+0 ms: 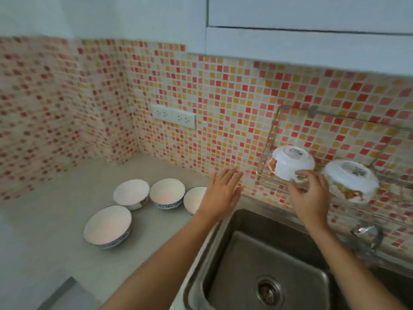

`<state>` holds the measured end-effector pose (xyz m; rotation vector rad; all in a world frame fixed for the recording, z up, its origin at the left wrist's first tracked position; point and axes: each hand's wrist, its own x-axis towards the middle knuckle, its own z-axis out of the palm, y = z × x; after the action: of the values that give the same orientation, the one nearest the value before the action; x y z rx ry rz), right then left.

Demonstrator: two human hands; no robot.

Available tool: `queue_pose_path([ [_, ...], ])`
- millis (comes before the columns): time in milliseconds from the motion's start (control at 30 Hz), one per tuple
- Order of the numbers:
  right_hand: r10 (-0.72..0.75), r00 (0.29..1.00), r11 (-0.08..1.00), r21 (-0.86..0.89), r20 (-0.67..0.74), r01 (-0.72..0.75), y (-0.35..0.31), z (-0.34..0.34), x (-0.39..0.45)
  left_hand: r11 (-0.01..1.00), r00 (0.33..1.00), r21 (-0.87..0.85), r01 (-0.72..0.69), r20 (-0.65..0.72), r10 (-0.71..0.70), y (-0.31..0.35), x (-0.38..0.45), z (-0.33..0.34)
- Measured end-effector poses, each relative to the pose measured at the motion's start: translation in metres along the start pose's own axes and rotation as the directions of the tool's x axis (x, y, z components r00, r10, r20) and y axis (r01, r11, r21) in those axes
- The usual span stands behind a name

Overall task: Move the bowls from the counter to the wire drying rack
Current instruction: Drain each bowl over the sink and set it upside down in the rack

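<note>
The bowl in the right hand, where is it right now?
In the head view it is at the right, upside down at the left end of the wire rack, held by the right hand, with another upturned bowl just right of it.

Red, orange and cream mosaic tile wall (223, 104) with a white double socket (173, 116) backs a steel sink (266, 260) under white cabinets (312, 30).

The backsplash (223, 104) is a mosaic of small red, orange, yellow and cream squares; the counter (55, 220) is pale grey-beige; four upright bowls (131, 193) are white inside, three with blue patterned outsides; two upturned bowls (290, 162) on the rack are white with orange-and-green motifs; the sink (257, 253) is dull steel grey; the cabinets (312, 19) are white.
</note>
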<state>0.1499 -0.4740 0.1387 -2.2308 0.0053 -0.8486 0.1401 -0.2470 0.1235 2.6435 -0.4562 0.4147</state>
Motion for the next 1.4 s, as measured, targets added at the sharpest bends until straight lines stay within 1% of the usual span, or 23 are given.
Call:
queue_pose_path([
  [67, -0.072, 0.996, 0.997, 0.038, 0.052, 0.071, -0.032, 0.034, -0.015, 0.998, 0.998, 0.012, 0.064, -0.013, -0.064, -0.039, -0.009, -0.013],
  [133, -0.132, 0.982, 0.990, 0.077, 0.136, 0.122, -0.067, 0.070, -0.030, 0.994, 0.994, 0.039, 0.107, -0.035, -0.105, -0.079, -0.017, -0.027],
  [233, -0.117, 0.936, 0.991, 0.100, 0.332, 0.088, -0.115, 0.132, -0.051, 0.983, 0.984, 0.046, 0.176, -0.046, -0.174, -0.142, -0.034, -0.046],
  [333, -0.037, 0.829, 0.997, 0.076, 0.557, -0.006, -0.153, 0.198, -0.072, 0.970, 0.971, 0.069, 0.233, -0.064, -0.229, -0.213, -0.050, -0.062],
  [433, 0.066, 0.703, 0.985, 0.066, 0.708, -0.158, -0.184, 0.254, -0.090, 0.926, 0.925, 0.037, 0.376, -0.070, -0.373, -0.278, -0.060, -0.071],
  [500, 0.126, 0.641, 0.979, 0.011, 0.757, -0.204, -0.198, 0.287, -0.104, 0.880, 0.880, 0.023, 0.475, -0.048, -0.473, -0.317, -0.068, -0.072],
  [567, 0.194, 0.570, 0.969, -0.065, 0.799, -0.238, -0.209, 0.319, -0.116, 0.851, 0.852, 0.039, 0.524, -0.026, -0.523, -0.355, -0.074, -0.069],
  [633, 0.262, 0.479, 0.955, -0.154, 0.838, -0.253, -0.214, 0.349, -0.126, 0.825, 0.825, 0.044, 0.564, 0.008, -0.564, -0.387, -0.078, -0.061],
  [700, 0.330, 0.411, 0.936, -0.238, 0.850, -0.260, -0.214, 0.377, -0.136, 0.789, 0.787, 0.030, 0.613, 0.059, -0.614, -0.412, -0.081, -0.052],
  [800, 0.406, 0.332, 0.905, -0.323, 0.852, -0.277, -0.211, 0.410, -0.150, 0.755, 0.747, -0.025, 0.655, 0.170, -0.642, -0.440, -0.082, -0.034],
  [867, 0.467, 0.299, 0.866, -0.363, 0.832, -0.345, -0.207, 0.424, -0.157, 0.732, 0.724, -0.075, 0.677, 0.247, -0.645, -0.453, -0.083, -0.024],
  [933, 0.524, 0.287, 0.820, -0.386, 0.802, -0.422, -0.207, 0.435, -0.159, 0.698, 0.695, -0.111, 0.708, 0.286, -0.660, -0.460, -0.079, -0.016],
  [1000, 0.551, 0.300, 0.794, -0.379, 0.779, -0.475, -0.208, 0.444, -0.157, 0.664, 0.670, -0.135, 0.735, 0.296, -0.681, -0.463, -0.074, -0.013],
  [1033, 0.557, 0.307, 0.787, -0.373, 0.772, -0.490, -0.207, 0.448, -0.155, 0.650, 0.661, -0.148, 0.745, 0.298, -0.689, -0.464, -0.070, -0.012],
  [1133, 0.577, 0.290, 0.768, -0.388, 0.763, -0.509, -0.210, 0.453, -0.151, 0.620, 0.645, -0.187, 0.762, 0.297, -0.704, -0.464, -0.064, -0.010],
  [1200, 0.585, 0.306, 0.765, -0.386, 0.751, -0.516, -0.214, 0.451, -0.147, 0.617, 0.655, -0.220, 0.755, 0.261, -0.709, -0.461, -0.061, -0.013],
  [1300, 0.569, 0.357, 0.775, -0.338, 0.741, -0.534, -0.222, 0.445, -0.139, 0.623, 0.693, -0.336, 0.707, 0.154, -0.704, -0.454, -0.056, -0.027],
  [1400, 0.536, 0.374, 0.781, -0.276, 0.756, -0.560, -0.230, 0.429, -0.130, 0.637, 0.728, -0.407, 0.655, 0.115, -0.676, -0.443, -0.050, -0.046],
])
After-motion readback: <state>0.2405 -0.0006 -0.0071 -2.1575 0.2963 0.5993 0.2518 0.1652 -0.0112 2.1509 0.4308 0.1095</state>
